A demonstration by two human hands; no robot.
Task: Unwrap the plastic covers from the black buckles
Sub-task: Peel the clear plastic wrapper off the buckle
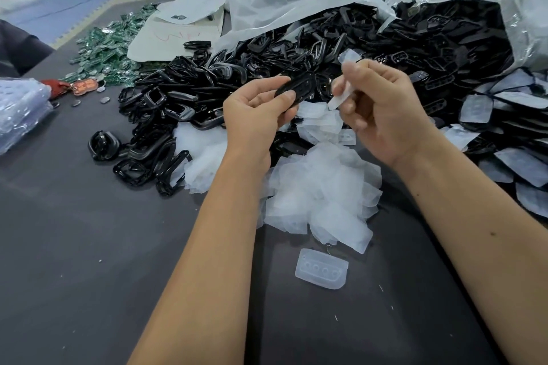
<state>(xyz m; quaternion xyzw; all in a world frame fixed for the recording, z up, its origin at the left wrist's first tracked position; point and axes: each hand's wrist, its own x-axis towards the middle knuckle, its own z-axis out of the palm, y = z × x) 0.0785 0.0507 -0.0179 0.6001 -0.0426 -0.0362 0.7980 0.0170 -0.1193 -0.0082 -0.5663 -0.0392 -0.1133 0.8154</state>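
Here, I am looking at the dark desk (74, 231) carrying a heap of black buckles (296, 47). My left hand (255, 118) is gripping a bare buckle (296, 89), fingers curled round it. My right hand (379, 115) is pinching a peeled plastic cover (341, 98) just beside it. I can read no writing.

Both forearms reach forward; left hand (255, 115) and right hand (382, 115) pinching.
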